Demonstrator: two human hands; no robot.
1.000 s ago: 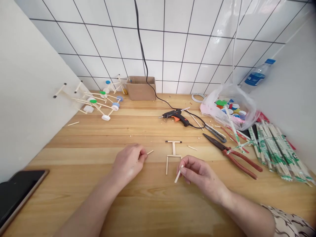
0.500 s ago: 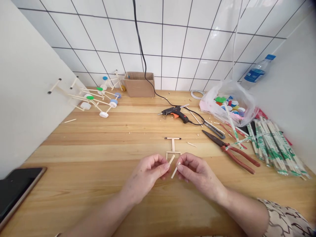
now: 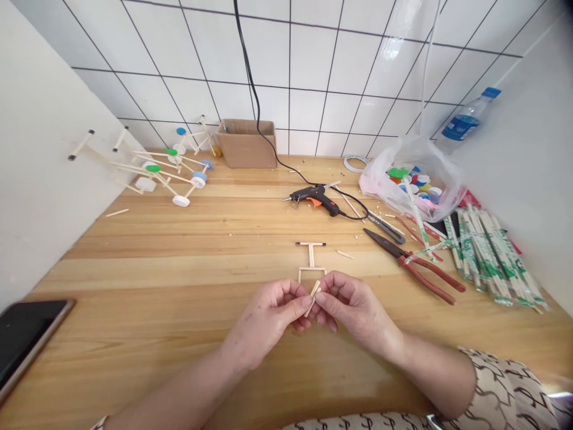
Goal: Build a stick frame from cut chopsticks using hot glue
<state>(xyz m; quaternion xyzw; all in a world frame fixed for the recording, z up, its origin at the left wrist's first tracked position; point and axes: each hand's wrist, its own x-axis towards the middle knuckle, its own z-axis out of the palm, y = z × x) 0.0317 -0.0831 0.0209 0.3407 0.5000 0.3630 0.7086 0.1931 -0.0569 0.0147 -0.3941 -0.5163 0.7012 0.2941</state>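
The left hand (image 3: 264, 316) and right hand (image 3: 356, 310) have come together at lower centre, fingers (image 3: 301, 302) clamped on two short wooden sticks (image 3: 313, 297) (now meeting), just below the T-shaped stick frame (image 3: 310, 255) on the bench (image 3: 134, 269).

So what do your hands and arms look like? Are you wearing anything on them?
The left hand and right hand are bare, with no gloves, and the fingers show no rings. The right arm comes out of a loose cream sleeve printed with dark squiggly lines.
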